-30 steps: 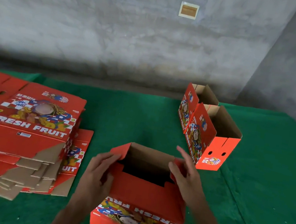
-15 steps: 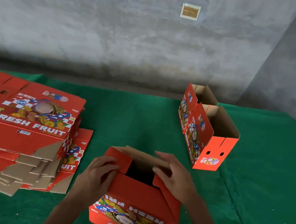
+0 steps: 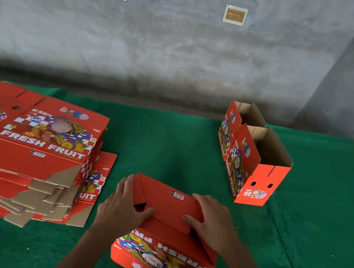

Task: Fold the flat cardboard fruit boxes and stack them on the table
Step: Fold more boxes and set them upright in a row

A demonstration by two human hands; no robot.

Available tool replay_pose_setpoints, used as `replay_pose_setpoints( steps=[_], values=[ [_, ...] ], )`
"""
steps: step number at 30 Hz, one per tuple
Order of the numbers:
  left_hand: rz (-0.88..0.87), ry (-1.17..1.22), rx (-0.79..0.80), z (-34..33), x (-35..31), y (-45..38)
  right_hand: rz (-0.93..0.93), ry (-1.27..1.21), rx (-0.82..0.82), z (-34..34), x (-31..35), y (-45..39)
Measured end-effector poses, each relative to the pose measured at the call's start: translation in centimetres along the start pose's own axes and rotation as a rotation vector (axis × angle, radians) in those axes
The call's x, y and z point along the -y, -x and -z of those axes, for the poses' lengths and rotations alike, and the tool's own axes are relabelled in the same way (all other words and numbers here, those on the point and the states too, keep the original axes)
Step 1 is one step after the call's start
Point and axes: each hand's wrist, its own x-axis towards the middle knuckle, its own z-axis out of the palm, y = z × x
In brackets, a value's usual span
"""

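Note:
A red "FRESH FRUIT" cardboard box stands on the green table in front of me, its flaps folded flat across the upward face. My left hand presses on the left flap, thumb on the middle. My right hand lies flat on the right side of the flaps. A pile of flat red boxes lies at the left. Two folded boxes lie on their sides at the right, one behind the other, open ends up.
A grey concrete wall runs behind the table. The table's far edge sits just behind the two folded boxes. Green cloth shows between the flat pile and the folded boxes.
The box's open end has been closed: the flaps went from standing apart to folded flat, and both hands moved from its sides onto the top.

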Motion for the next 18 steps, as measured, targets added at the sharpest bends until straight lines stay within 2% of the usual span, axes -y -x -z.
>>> replay_pose_setpoints(
  steps=[3, 6, 12, 14, 16, 18],
  values=[
    [0.086, -0.04, -0.015, -0.2, -0.4, -0.9, -0.017, 0.102, -0.054, -0.8, 0.4, -0.7],
    [0.132, -0.036, -0.024, -0.2, -0.8, -1.3, -0.04, 0.079, -0.08, -0.7, 0.2, -1.1],
    [0.274, -0.195, 0.104, 1.0, -1.7, -2.4, -0.026, 0.27, -0.063, -0.7, 0.3, -1.5],
    [0.289, -0.213, 0.088, 1.1, -2.3, -2.4, -0.053, 0.299, -0.025, 0.0, 0.1, -1.7],
    [0.282, -0.164, 0.026, 0.7, -2.4, -2.1, -0.129, 0.124, 0.016, 0.6, -0.1, -1.8],
    [0.262, -0.117, -0.027, 0.3, -2.0, -1.8, -0.211, -0.162, -0.028, 0.7, -0.5, -1.4]
  ],
)
